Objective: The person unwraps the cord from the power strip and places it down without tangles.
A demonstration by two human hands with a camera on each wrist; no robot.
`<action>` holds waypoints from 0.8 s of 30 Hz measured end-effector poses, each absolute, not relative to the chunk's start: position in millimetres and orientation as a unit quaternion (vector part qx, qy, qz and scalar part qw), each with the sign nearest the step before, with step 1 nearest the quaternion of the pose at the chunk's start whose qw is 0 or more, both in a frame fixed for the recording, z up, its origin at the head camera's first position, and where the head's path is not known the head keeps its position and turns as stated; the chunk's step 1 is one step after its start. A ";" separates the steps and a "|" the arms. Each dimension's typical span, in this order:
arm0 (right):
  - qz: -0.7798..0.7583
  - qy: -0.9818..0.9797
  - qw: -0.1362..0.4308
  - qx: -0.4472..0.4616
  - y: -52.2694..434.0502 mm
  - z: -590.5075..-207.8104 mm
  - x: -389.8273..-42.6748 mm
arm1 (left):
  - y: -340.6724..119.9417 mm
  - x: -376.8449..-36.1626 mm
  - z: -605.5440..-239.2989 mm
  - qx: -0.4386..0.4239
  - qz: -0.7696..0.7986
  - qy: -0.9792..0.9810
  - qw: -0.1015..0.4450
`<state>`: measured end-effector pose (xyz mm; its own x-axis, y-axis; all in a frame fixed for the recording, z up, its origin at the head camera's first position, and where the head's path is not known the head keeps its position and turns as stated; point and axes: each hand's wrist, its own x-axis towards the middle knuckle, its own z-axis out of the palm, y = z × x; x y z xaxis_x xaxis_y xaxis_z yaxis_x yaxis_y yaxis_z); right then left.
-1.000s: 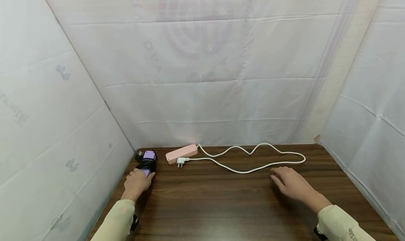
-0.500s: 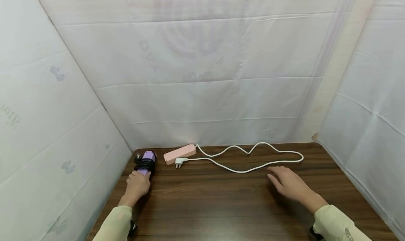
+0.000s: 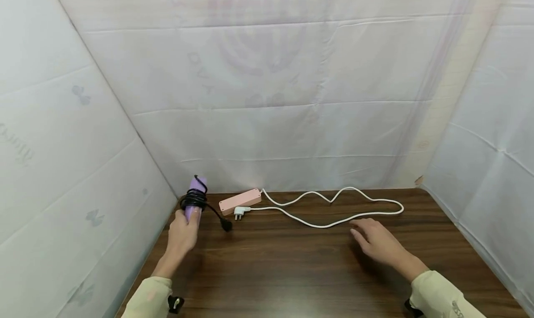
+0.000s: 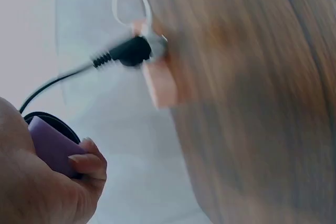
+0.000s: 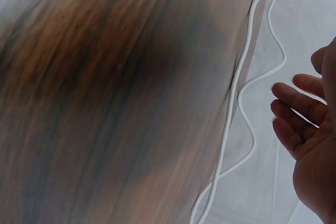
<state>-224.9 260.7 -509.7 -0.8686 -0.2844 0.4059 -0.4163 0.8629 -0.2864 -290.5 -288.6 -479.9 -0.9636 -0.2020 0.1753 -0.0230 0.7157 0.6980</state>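
Observation:
My left hand [image 3: 183, 232] grips the lower end of a purple power strip [image 3: 193, 213], tilted up over the far left of the table. Its black cord [image 3: 194, 198] is wound round the strip's middle, and the black plug [image 3: 226, 225] dangles to the right on a loose length. In the left wrist view the fingers curl round the purple strip [image 4: 55, 148]. My right hand [image 3: 377, 241] holds nothing, its fingers loosely bent near the white cord [image 3: 323, 226]. That cord runs from a pink power strip [image 3: 239, 201] lying at the back and loops round to a white plug [image 3: 241, 212].
The brown wooden table [image 3: 267, 271] ends at a white cloth-covered wall [image 3: 267, 137] behind. More white sheeting stands along the left side [image 3: 62, 179] and right side [image 3: 492, 169]. The white cord spreads across the back right of the table.
My left hand has lifted the purple power strip and tipped its far end up. Its black plug has swung from the strip's left to its right. The right hand has moved slightly left.

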 end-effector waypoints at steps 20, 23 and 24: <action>0.182 -0.938 0.159 0.248 200.9 -488.2 -226.2 | -161.5 -278.9 -447.2 -0.122 -0.492 -0.860 0.053; 0.162 -0.940 0.162 0.254 189.2 -488.7 -226.2 | -142.7 -275.9 -446.7 -0.133 -0.517 -0.845 0.032; 0.158 -0.940 0.163 0.255 185.3 -489.1 -226.7 | -136.7 -275.2 -446.7 -0.138 -0.522 -0.841 0.026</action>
<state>-226.7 185.3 -489.1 -0.8172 -0.4276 0.3864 -0.5302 0.8206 -0.2133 -275.2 -136.7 -446.7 -0.9608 0.2048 0.1869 0.2584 0.4169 0.8715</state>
